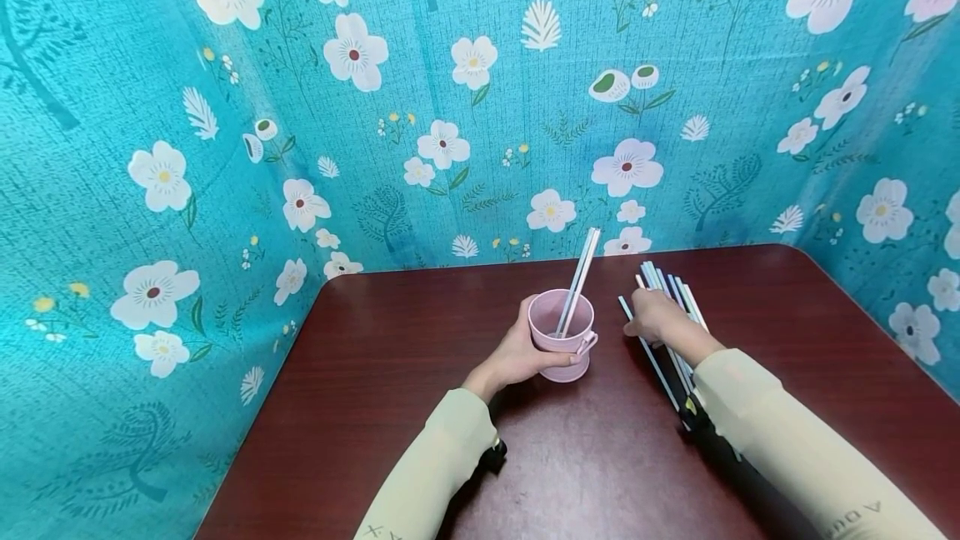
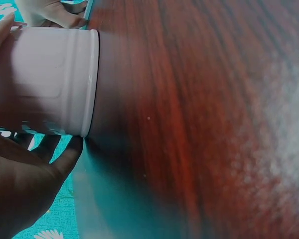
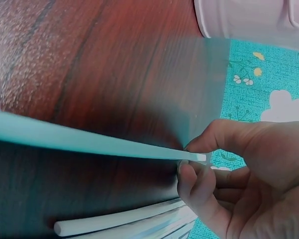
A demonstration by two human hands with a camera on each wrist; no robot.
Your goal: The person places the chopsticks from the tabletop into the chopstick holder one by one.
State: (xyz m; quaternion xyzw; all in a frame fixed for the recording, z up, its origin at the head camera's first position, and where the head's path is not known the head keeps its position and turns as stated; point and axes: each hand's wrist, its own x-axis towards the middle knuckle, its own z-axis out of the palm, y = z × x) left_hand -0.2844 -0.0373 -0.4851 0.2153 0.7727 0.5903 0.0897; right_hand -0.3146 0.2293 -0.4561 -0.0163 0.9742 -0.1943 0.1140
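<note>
Here in the head view, your left hand wraps the pink cup just right of the frame's centre, thumb across the near wall and fingers round the far side. That grip looks meant to steady the cup, which stands upright on the tabletop with its mouth facing up and its small handle turned to the right of the frame. Two pale sticks lean together inside it, their tops resting toward the rim's upper right, probably because the cup is far wider than they are.

Over to the right of the frame, your right hand is busy: the right wrist view catches thumb and forefinger pinching a light-blue stick close to its tip. Pinching so near the end seems a way to single it out from its neighbours. The loose sticks lie side by side along the bottom of that view, below your pinch and apart from the held one. Your wrist hides its far end, so you can't fairly tell whether that end touches the tabletop.
</note>
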